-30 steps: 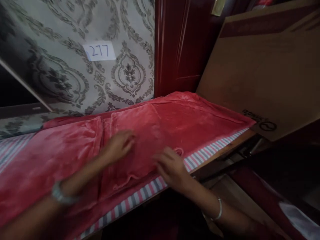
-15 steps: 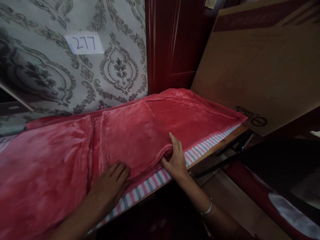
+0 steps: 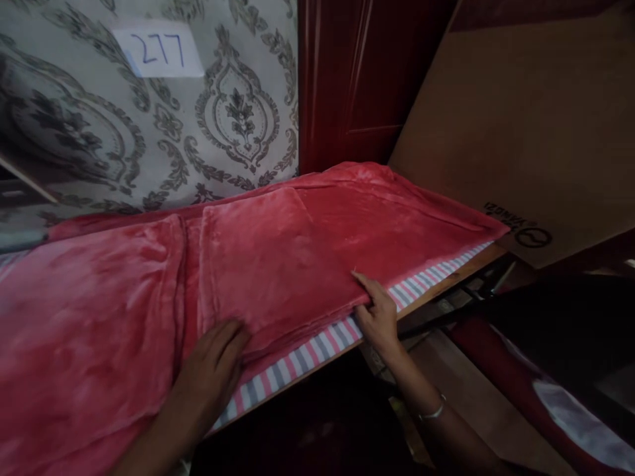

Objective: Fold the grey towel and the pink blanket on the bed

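A red plush blanket [image 3: 307, 244] lies spread over a striped sheet [image 3: 317, 347] on a bed, with a folded panel of it in the middle. My left hand [image 3: 213, 370] rests flat on the near left corner of that folded panel, fingers pressing the edge. My right hand [image 3: 378, 311] pinches the near right corner of the panel at the bed's front edge. A bracelet is on my right wrist.
Patterned wallpaper with a paper label reading 277 [image 3: 157, 51] stands behind the bed. A dark red wooden door [image 3: 357, 79] is at the back. A large cardboard sheet [image 3: 526, 132] leans at the right. The floor below the bed edge is dark.
My left hand moved down from the middle of the blanket to its near edge. My right hand slid right along the edge, drawing the folded corner outward.
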Demonstrator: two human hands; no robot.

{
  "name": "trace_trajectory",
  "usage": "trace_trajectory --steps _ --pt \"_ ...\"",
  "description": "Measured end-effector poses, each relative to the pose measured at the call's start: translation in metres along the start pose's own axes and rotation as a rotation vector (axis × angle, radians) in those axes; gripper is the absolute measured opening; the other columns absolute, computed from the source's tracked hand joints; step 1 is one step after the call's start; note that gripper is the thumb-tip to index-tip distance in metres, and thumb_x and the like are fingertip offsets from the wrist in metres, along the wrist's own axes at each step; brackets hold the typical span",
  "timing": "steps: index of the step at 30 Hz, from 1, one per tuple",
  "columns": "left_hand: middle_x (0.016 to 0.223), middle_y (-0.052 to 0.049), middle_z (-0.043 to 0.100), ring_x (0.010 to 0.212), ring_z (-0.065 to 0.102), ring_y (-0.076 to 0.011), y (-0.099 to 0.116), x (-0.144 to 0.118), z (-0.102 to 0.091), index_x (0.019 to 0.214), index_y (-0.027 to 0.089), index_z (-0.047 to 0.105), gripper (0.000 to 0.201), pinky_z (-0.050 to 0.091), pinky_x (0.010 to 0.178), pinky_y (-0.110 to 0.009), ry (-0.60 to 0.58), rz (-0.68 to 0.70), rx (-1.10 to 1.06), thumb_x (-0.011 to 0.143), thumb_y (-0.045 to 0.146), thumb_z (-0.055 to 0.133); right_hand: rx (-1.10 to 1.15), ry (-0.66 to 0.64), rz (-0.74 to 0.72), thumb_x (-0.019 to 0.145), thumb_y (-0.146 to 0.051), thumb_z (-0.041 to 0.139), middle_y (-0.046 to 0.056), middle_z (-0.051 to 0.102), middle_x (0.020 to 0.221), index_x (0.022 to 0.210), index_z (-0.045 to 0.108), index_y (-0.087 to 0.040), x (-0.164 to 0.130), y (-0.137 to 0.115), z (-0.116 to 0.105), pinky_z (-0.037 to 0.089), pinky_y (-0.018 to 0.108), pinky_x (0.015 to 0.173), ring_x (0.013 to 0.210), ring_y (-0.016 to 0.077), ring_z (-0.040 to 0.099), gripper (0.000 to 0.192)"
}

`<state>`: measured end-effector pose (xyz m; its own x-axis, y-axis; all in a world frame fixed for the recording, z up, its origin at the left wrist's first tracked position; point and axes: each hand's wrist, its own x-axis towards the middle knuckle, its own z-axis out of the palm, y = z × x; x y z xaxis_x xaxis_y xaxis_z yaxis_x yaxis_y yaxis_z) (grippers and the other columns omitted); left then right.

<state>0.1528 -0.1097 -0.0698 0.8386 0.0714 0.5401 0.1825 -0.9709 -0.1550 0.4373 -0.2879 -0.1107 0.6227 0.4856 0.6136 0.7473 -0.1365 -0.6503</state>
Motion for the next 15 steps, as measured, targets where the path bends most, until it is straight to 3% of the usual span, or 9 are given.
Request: trace_trajectory --steps 7,11,15 --pt "0.122 -0.017 0.066 0.114 0.061 -0.0307 0.009 -0.009 -0.014 0.120 0.013 0.064 0.038 0.050 0.095 -0.048 -0.174 -0.159 0.122 0.089 0.005 0.042 0.012 -0.056 -0.032 0.076 -0.009 0.045 0.006 0.063 0.126 0.136 0.060 -0.029 0.000 -0.008 -0.008 0.051 0.044 0.099 0.116 0.0238 0.060 0.065" --pt "0.125 -0.016 0.067 0.118 0.062 -0.0282 0.006 -0.008 -0.036 0.122 0.012 0.062 0.041 0.048 0.101 -0.047 -0.273 -0.129 0.092 0.091 0.005 0.037 0.013 -0.119 -0.146 0.079 -0.007 0.044 0.005 0.055 0.141 0.135 0.060 -0.033 0.002 -0.010 -0.011 0.045 0.051 0.106 0.125 0.0250 0.054 0.064" --pt "0.130 -0.012 0.066 0.129 0.056 -0.0253 0.000 -0.004 -0.058 0.131 0.017 0.057 0.046 0.029 0.118 -0.055 -0.247 -0.126 0.081 0.092 0.005 0.035 0.036 -0.208 -0.223 0.083 -0.005 0.042 0.003 0.061 0.138 0.131 0.063 -0.033 0.001 -0.005 -0.015 0.046 0.050 0.106 0.125 0.0230 0.057 0.060"
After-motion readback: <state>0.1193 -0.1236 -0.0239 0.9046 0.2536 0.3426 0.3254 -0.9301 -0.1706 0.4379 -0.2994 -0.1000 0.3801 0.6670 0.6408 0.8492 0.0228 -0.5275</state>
